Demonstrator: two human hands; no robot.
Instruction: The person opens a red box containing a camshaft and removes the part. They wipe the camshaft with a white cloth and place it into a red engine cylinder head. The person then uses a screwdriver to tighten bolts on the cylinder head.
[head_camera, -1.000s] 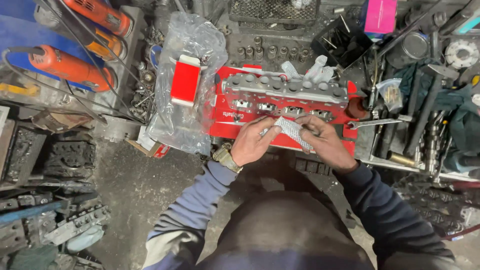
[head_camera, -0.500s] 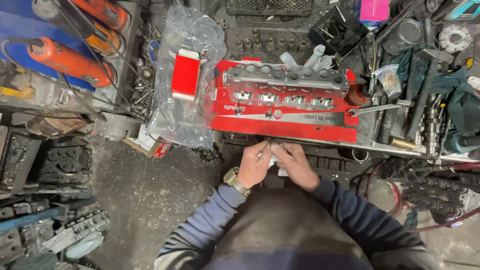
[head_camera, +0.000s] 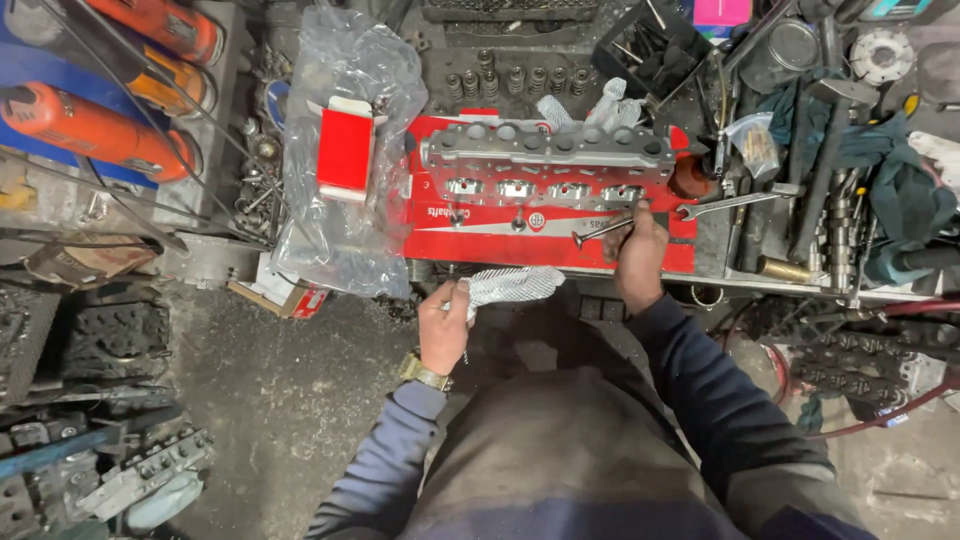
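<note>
My left hand (head_camera: 443, 325) grips a grey-white rag (head_camera: 510, 284) just below the bench edge. My right hand (head_camera: 636, 252) holds a slim metal engine valve (head_camera: 598, 231), its flat head pointing left, over the red cardboard sheet (head_camera: 470, 240). A grey aluminium cylinder head (head_camera: 545, 160) lies on that sheet just beyond the valve. My two hands are apart, the rag hanging between them.
A clear plastic bag (head_camera: 345, 150) with a red-and-white box (head_camera: 345, 152) lies left of the cylinder head. Orange power tools (head_camera: 90, 125) rest at far left. A spanner (head_camera: 725, 203), a black tray of bits (head_camera: 650, 45) and dark rags (head_camera: 890, 190) crowd the right. Engine parts (head_camera: 130, 470) sit on the floor.
My hands were together at the bench edge, both on the rag. Now they have parted: the right hand moved up to the red sheet with the valve, the left kept the rag.
</note>
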